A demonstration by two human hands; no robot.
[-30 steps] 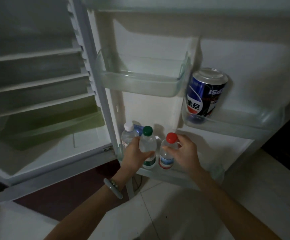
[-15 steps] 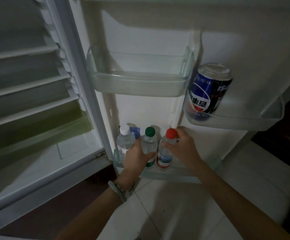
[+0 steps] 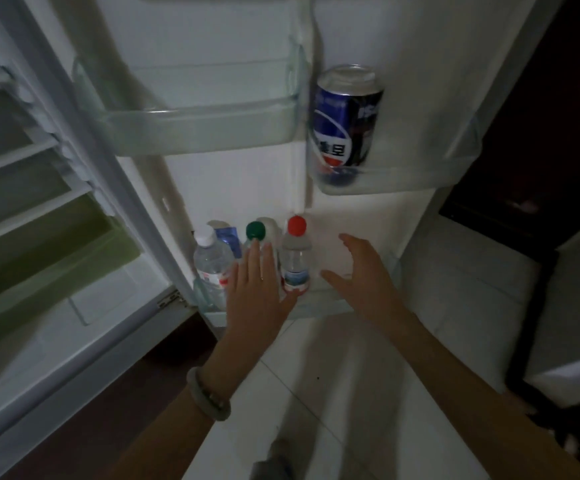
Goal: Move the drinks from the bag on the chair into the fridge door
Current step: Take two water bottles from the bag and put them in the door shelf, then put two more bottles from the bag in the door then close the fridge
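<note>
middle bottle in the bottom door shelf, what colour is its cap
Green: the middle bottle's cap, clearest in the head view.

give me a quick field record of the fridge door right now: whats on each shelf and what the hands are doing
bottom door shelf: white-cap bottle, green-cap bottle, red-cap bottle, all upright in a row
behind the row: blue carton, mostly hidden
right middle shelf: blue can, leaning
upper left shelf: nothing seen in it
left hand: open, in front of the green-cap bottle
right hand: open, holding nothing, right of the red-cap bottle
</note>
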